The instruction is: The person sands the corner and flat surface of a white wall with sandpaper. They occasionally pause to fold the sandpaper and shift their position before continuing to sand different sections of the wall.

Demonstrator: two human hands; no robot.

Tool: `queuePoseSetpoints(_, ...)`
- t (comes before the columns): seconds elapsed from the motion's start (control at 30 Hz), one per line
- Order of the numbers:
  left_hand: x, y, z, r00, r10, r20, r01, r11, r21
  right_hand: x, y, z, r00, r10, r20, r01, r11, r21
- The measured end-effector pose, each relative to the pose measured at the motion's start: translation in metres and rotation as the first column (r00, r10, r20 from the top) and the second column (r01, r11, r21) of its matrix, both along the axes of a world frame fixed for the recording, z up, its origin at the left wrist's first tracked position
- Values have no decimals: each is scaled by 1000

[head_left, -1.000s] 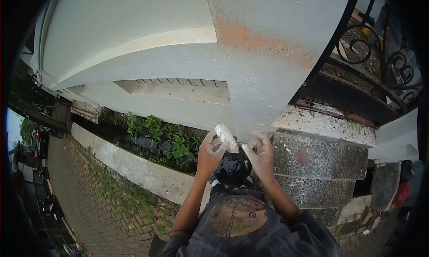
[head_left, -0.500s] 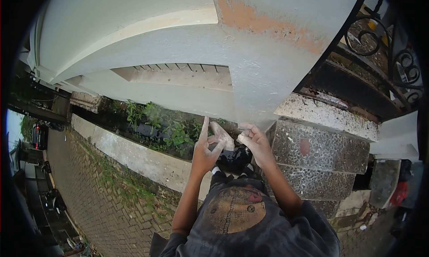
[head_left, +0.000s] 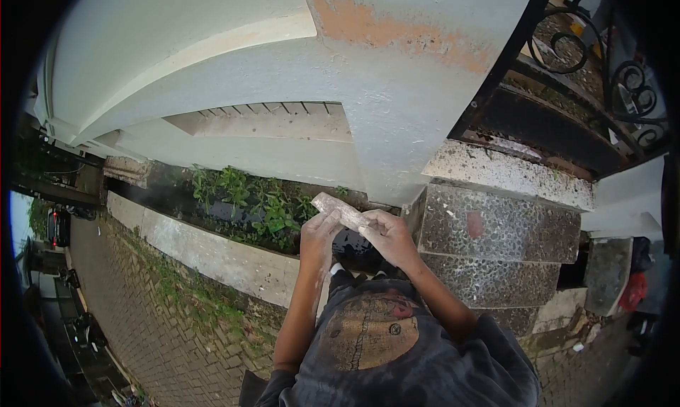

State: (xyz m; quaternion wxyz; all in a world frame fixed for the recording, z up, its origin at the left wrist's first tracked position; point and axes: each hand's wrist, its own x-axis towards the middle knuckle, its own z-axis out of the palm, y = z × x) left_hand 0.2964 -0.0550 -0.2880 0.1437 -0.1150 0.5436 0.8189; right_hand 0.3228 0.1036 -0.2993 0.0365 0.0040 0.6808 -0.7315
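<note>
A pale, dusty folded sheet (head_left: 338, 209) lies flat between both hands in front of my chest. My left hand (head_left: 316, 241) holds its near edge with the fingers curled up under it. My right hand (head_left: 390, 238) grips the sheet's right end, thumb on top. Both hands hover just before the white wall pillar (head_left: 404, 102) and above a dark wet ditch. My dark printed shirt (head_left: 375, 343) fills the bottom of the view.
A white wall with a recessed vent (head_left: 262, 120) runs left. Green weeds (head_left: 255, 205) grow in the ditch behind a concrete kerb (head_left: 212, 255). Pebbled stone blocks (head_left: 496, 230) and a black iron gate (head_left: 588, 74) stand right. Brick paving (head_left: 142, 315) lies left.
The sheet has gone from upright in my left hand to lying flat, and my right hand has closed onto its right end. The view has shifted slightly left.
</note>
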Motion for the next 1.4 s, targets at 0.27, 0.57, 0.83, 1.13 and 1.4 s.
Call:
queuePoseSetpoints(0.27, -2, 10, 28, 975, 184, -122, -189, 981, -37, 10, 12, 9, 981, -22, 194, 119, 853, -508)
queuePoseSetpoints(0.57, 4, 16, 21, 974, 204, -104, -206, 978, -13, 6, 5, -22, 962, 45, 271, 78, 901, -426)
queuePoseSetpoints(0.83, 10, 21, 25, 964, 0, -265, -113, 905, -409, 8, 9, 16, 982, -173, 70, 186, 900, -393)
queuePoseSetpoints(1.13, 16, 23, 41, 799, -406, -444, -11, 728, -685, 1, 39, 46, 987, 6, -163, -38, 980, -194)
queuePoseSetpoints(1.4, 15, 29, 43, 800, -445, -401, 158, 802, -576, -16, 45, 44, 938, 325, -121, -321, 946, 53)
